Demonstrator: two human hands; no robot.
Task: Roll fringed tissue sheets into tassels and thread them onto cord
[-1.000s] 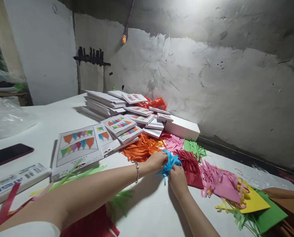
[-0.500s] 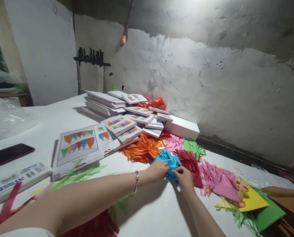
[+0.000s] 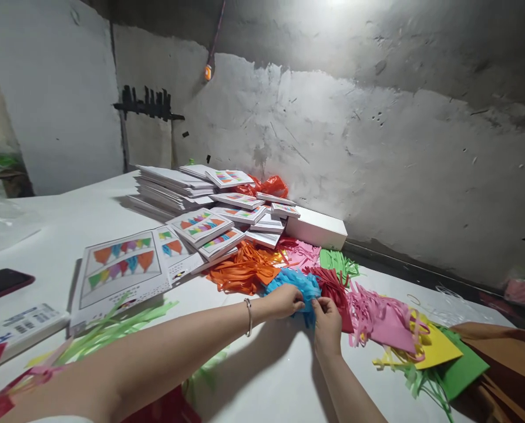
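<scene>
A bunch of blue tissue-paper fringe (image 3: 295, 283) lies on the white table between my hands. My left hand (image 3: 288, 301), with a silver bracelet at the wrist, has its fingers closed at the fringe's near left side. Thumb and forefinger of my right hand (image 3: 327, 323) pinch the fringe at its near right edge. Orange fringe (image 3: 242, 269) sits left of the blue one, and dark red fringe (image 3: 337, 294) touches it on the right. Farther right come pink fringe (image 3: 383, 317), a yellow sheet (image 3: 441, 346) and a green sheet (image 3: 463, 367).
Printed cards with bunting pictures (image 3: 119, 264) and stacked white cards (image 3: 170, 188) stand behind to the left. A white box (image 3: 316, 228) rests by the wall. A phone (image 3: 4, 285) and a labelled white pack (image 3: 22, 329) lie at the left. Brown paper (image 3: 504, 358) is at the right.
The view has turned a little to the right, so the things appear shifted left. Both hands stay at the blue fringe, the right hand's fingers more curled against it.
</scene>
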